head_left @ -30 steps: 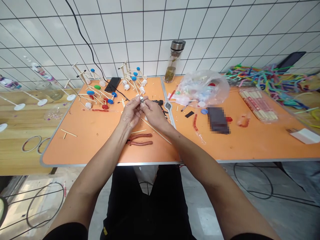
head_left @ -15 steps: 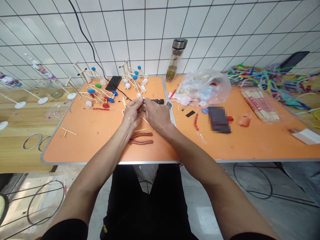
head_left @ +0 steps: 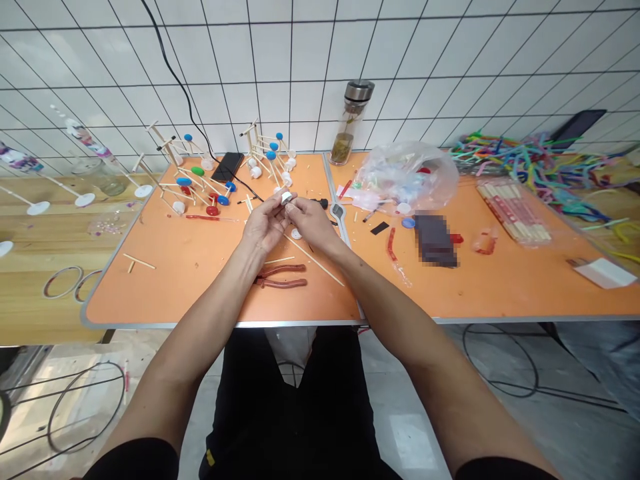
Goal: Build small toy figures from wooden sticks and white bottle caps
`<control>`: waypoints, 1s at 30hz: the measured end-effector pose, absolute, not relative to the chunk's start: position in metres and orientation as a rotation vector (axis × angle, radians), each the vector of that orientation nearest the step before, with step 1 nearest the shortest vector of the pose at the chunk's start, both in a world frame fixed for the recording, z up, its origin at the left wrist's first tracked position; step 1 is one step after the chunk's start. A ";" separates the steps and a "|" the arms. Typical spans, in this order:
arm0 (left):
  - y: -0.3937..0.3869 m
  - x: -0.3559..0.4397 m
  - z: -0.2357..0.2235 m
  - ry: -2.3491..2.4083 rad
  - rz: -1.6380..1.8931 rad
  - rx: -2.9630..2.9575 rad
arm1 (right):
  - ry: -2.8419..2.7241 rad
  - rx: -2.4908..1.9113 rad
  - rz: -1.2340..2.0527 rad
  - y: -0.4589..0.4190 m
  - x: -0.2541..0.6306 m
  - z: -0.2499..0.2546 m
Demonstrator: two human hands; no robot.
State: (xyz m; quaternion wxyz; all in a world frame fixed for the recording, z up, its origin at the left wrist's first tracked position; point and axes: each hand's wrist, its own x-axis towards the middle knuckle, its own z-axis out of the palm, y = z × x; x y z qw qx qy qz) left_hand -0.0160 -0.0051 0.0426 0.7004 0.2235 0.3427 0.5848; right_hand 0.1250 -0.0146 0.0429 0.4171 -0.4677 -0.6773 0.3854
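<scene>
Between the fingertips of both hands is a small white bottle cap [head_left: 287, 197]. My left hand [head_left: 264, 225] grips it from the left, palm turned partly up. My right hand [head_left: 313, 225] meets it from the right with bent fingers. Below them lies another small white disc [head_left: 296, 234], partly hidden. A long thin wooden stick [head_left: 320, 265] slants toward the table edge under my right wrist. Pliers [head_left: 283, 275] with reddish-brown handles rest near my left forearm. Just beyond my right hand a black object [head_left: 320, 203] is mostly covered.
Stick frames with coloured caps [head_left: 210, 183] and white caps [head_left: 267, 157] stand at the back, near a phone [head_left: 228, 167]. A glass bottle [head_left: 345, 133] stands by the tiled wall. Rightward are a plastic bag [head_left: 407, 177], bundled sticks [head_left: 515, 210] and colourful strips [head_left: 540, 163].
Both hands have turned slightly, and the white cap now shows at the fingertips. My right hand has shifted, uncovering the long stick and the white disc below.
</scene>
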 end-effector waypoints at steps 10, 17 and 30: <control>-0.005 -0.015 0.041 0.785 1.364 0.577 | -1.999 -1.462 0.401 -0.026 0.121 0.039; -0.009 -0.022 0.048 0.653 1.297 0.656 | -1.206 -0.796 2.067 -0.021 0.139 0.073; -0.006 -0.016 0.038 0.818 1.402 0.694 | -1.967 -1.498 0.393 -0.032 0.124 0.046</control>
